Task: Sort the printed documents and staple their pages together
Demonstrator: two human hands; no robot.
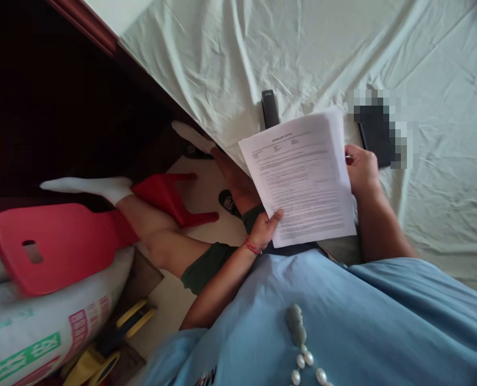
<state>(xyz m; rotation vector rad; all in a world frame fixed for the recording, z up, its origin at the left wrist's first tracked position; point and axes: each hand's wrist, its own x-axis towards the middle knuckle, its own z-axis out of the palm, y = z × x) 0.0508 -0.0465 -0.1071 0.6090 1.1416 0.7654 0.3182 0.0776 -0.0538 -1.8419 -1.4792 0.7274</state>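
Both hands, apparently gripping papers point(303, 177).

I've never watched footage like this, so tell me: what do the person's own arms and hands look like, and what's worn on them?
Both forearms are bare. The left hand has a thin red string bracelet around its wrist. The right hand shows no bracelet, watch or glove. The upper arms disappear into the short sleeves of a light blue shirt.

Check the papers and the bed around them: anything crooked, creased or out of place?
The papers sit tilted between the left hand and right hand, top sheets fanned out of line at the upper right corner. The bed sheet is wrinkled. The stapler looks undisturbed.
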